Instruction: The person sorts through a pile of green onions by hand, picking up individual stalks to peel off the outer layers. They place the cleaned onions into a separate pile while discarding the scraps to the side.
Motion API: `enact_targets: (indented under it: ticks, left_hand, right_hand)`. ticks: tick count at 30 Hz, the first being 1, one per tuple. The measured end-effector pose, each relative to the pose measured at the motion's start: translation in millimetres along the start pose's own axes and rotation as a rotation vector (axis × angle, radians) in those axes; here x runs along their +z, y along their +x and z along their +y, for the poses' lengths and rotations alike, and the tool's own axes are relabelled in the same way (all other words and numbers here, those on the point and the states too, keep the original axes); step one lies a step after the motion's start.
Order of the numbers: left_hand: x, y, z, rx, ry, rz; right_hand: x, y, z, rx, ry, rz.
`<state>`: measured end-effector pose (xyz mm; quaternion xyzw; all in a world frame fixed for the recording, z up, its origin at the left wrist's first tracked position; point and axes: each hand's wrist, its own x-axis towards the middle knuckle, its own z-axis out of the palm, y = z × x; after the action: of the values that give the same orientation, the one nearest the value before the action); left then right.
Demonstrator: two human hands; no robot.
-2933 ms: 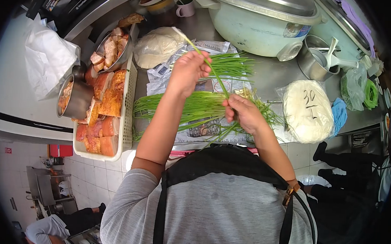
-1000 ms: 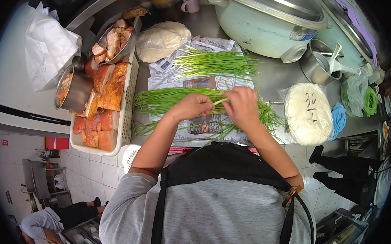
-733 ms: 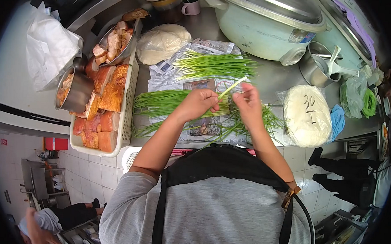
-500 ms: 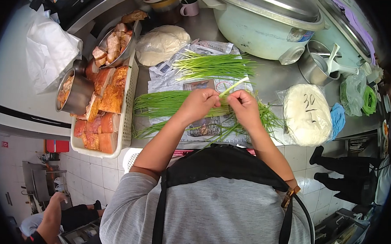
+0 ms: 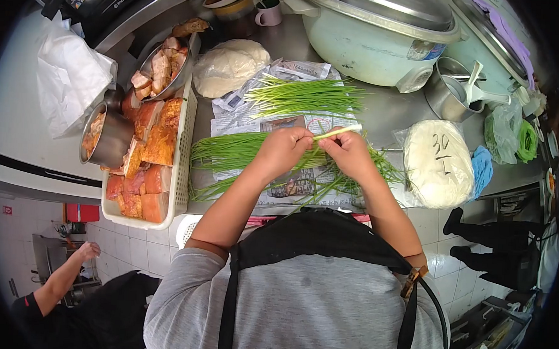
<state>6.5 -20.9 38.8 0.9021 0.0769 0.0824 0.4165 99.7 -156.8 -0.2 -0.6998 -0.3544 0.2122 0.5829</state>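
Note:
Between my two hands I hold a green onion stalk, its pale root end (image 5: 351, 128) poking out past my right fingers. My left hand (image 5: 287, 148) is closed in a pinch on the stalk's left part. My right hand (image 5: 350, 154) pinches it close to the white end. Under my hands, long green stalks (image 5: 230, 148) lie across spread newspaper (image 5: 231, 123). Farther back on the paper rests a neat bundle of white-ended green onions (image 5: 302, 95). Loose trimmed leaves (image 5: 381, 166) are heaped to the right of my right hand.
On the left stands a white basket (image 5: 184, 163) of roasted pork pieces (image 5: 158, 140), with metal bowls on it. A wrapped white pack (image 5: 438, 162) marked 30 lies right. A large rice cooker (image 5: 374, 47) and a metal pot (image 5: 440, 94) stand behind. A co-worker's arm (image 5: 62, 282) shows lower left.
The stalk has swung from pointing up and right to nearly level, and my right hand has shifted along it toward the white end. The co-worker at lower left has moved.

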Motion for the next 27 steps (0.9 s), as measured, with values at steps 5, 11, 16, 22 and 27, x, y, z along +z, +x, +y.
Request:
enact_targets:
  ticks: [5, 11, 16, 22, 27]
  left_hand:
    - [-4.3, 1.4, -10.8, -0.032, -0.038, 0.034]
    - [-8.5, 3.5, -22.4, -0.13, -0.263, -0.039]
    - [-7.3, 4.6, -20.4, -0.137, -0.402, -0.085]
    - [11.6, 5.7, -6.0, -0.129, -0.377, -0.112]
    - [24.5, 2.8, 1.9, -0.118, -0.347, -0.175]
  right_hand:
    - [-31.1, -1.3, -17.6, 0.133, 0.291, 0.077]
    - [-90.9, -2.4, -22.5, -0.097, 0.764, 0.472]
    - [-85.0, -7.1, -25.7, 0.072, 0.513, 0.385]
    - [-47.0, -9.9, -19.0, 0.235, 0.83, 0.306]
    - [-48.6, -14.4, -4.0, 0.074, 0.777, 0.366]
